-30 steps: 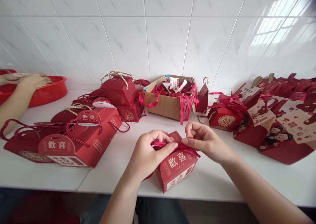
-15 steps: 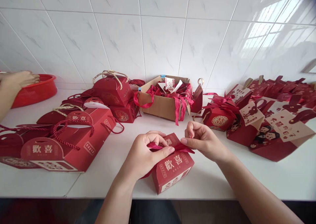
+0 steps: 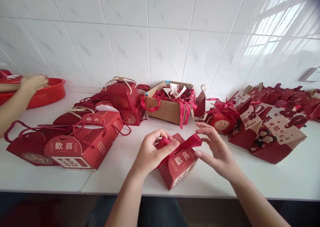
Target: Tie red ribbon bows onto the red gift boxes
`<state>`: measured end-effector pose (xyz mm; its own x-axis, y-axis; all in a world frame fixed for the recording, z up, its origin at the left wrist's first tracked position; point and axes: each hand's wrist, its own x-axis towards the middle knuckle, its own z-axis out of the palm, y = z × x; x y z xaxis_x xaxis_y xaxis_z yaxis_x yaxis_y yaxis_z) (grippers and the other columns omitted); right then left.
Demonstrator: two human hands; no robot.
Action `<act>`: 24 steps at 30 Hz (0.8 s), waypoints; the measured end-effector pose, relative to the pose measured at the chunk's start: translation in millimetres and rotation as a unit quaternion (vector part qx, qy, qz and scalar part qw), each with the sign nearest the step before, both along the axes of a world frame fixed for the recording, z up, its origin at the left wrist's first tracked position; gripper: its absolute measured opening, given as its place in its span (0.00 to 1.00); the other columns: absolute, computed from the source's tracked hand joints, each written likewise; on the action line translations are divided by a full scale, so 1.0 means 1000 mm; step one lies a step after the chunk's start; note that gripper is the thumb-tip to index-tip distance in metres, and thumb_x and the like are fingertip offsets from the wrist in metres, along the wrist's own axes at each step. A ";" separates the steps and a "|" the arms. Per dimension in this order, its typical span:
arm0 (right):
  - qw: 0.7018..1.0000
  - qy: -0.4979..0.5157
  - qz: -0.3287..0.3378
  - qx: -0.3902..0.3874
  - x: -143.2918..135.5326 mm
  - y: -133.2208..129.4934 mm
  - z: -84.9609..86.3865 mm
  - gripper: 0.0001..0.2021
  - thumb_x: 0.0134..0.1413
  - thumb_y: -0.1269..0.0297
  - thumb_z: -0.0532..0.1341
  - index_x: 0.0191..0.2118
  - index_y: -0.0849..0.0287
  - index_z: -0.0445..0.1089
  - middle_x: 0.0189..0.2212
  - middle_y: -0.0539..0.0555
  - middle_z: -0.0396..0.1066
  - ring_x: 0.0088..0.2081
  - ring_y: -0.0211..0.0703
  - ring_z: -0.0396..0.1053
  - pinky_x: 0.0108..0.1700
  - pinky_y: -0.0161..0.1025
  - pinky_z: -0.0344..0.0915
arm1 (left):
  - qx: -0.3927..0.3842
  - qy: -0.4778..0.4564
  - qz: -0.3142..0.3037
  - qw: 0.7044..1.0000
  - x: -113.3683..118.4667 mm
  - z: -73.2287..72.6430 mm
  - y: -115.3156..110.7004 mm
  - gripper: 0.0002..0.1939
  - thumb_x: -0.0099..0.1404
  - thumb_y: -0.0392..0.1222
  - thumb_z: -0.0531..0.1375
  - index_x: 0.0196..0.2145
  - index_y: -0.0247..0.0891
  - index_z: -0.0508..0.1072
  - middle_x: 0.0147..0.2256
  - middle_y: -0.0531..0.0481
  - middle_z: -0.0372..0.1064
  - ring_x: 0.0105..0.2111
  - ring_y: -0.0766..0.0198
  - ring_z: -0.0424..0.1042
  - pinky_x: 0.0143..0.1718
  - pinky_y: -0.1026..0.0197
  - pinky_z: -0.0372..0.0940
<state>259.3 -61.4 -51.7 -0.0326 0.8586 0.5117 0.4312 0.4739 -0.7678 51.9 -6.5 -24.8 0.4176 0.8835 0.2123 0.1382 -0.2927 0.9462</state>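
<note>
A small red gift box (image 3: 182, 165) with pale Chinese lettering sits at the front of the white table. Dark red ribbon (image 3: 191, 142) runs across its top, with a loop standing out on the right side. My left hand (image 3: 156, 150) is closed on the ribbon at the box's left, thumb pressed over it. My right hand (image 3: 216, 152) is beside the box's right edge, fingers apart around the end of the ribbon loop and not closed on it.
Red gift boxes with rope handles (image 3: 80, 140) stand at the left. Behind is a cardboard box (image 3: 162, 109) of ribbons and cards. Finished-looking red bags (image 3: 277, 137) crowd the right. Another person's hand (image 3: 33, 83) is over a red basin (image 3: 53, 92) at far left.
My right hand has gone from a pinch to spread fingers. The ribbon on the right now stands up as a wider loop. The camera view has shifted slightly left and up.
</note>
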 end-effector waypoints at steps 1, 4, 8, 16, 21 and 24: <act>1.000 -0.022 -0.018 0.012 -0.006 -0.007 -0.005 0.25 0.51 0.55 0.65 0.53 0.50 0.58 0.60 0.61 0.51 0.61 0.55 0.53 0.53 0.49 0.63 | 0.004 -0.009 -0.006 1.000 -0.001 0.000 0.000 0.16 0.60 0.52 0.61 0.26 0.38 0.63 0.34 0.51 0.69 0.34 0.65 0.68 0.36 0.65 0.62; 0.988 -0.101 -0.091 0.070 -0.034 -0.025 -0.024 0.47 0.43 0.51 0.69 0.64 0.52 0.43 0.64 0.66 0.39 0.65 0.64 0.44 0.57 0.60 0.59 | 0.008 -0.029 -0.015 0.999 -0.001 -0.001 0.001 0.18 0.62 0.54 0.58 0.26 0.38 0.62 0.32 0.52 0.68 0.32 0.66 0.67 0.35 0.65 0.61; 0.953 -0.172 -0.183 0.172 -0.067 -0.038 -0.037 0.54 0.43 0.53 0.69 0.68 0.55 0.33 0.66 0.66 0.29 0.66 0.69 0.37 0.54 0.63 0.62 | -0.007 -0.042 -0.012 0.999 0.006 -0.007 0.002 0.19 0.64 0.58 0.55 0.29 0.37 0.66 0.28 0.52 0.65 0.31 0.64 0.67 0.36 0.62 0.62; 0.899 -0.288 -0.292 0.152 -0.032 -0.033 -0.037 0.24 0.50 0.61 0.64 0.54 0.55 0.63 0.58 0.63 0.53 0.56 0.62 0.56 0.50 0.60 0.66 | -0.063 -0.117 0.075 0.988 0.022 -0.019 0.003 0.23 0.64 0.61 0.51 0.45 0.40 0.63 0.53 0.41 0.61 0.57 0.53 0.58 0.56 0.52 0.53; 0.856 -0.314 -0.373 0.174 0.011 -0.026 -0.039 0.21 0.49 0.60 0.64 0.51 0.58 0.66 0.56 0.65 0.56 0.55 0.64 0.57 0.50 0.62 0.63 | -0.072 -0.117 0.081 0.987 0.011 -0.018 0.012 0.21 0.62 0.60 0.54 0.43 0.40 0.63 0.51 0.41 0.62 0.57 0.53 0.59 0.56 0.51 0.55; 0.861 -0.271 -0.381 0.200 0.027 -0.052 -0.031 0.19 0.47 0.61 0.65 0.47 0.57 0.68 0.58 0.63 0.55 0.57 0.63 0.59 0.52 0.60 0.63 | -0.076 -0.105 0.094 0.987 0.004 -0.019 0.019 0.22 0.60 0.59 0.57 0.43 0.40 0.63 0.51 0.41 0.63 0.56 0.52 0.59 0.56 0.49 0.54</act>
<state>286.3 -113.8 -83.1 0.1348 0.4945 0.8587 0.9776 0.0749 -0.1966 55.8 12.1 -43.6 0.2049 0.9694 0.1350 -0.0272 -0.1322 0.9909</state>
